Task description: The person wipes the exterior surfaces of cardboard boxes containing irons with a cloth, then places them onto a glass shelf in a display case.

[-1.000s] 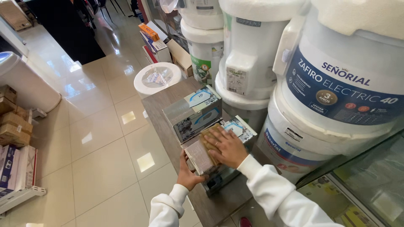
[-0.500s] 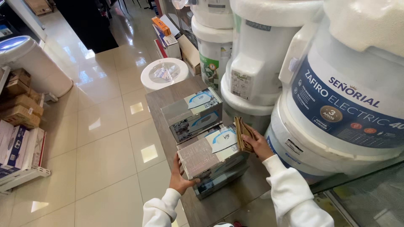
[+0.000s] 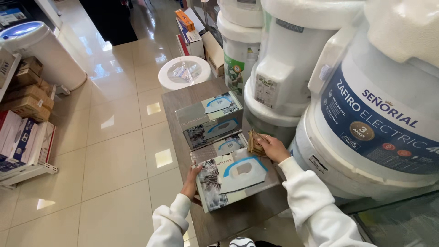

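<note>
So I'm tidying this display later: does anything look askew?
Yes. The nearest iron box sits tilted in the left hand, unlike the squared boxes behind. The right hand holds a small brown bundle beside it.

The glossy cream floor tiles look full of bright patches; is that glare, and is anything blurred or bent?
Head view: yes, lamps mirror as white patches on the glossy cream floor tiles; the grey-and-blue printed carton under the left hand is sharp; the big white cylindrical tanks bulge at the frame's edge from the wide lens.
</note>
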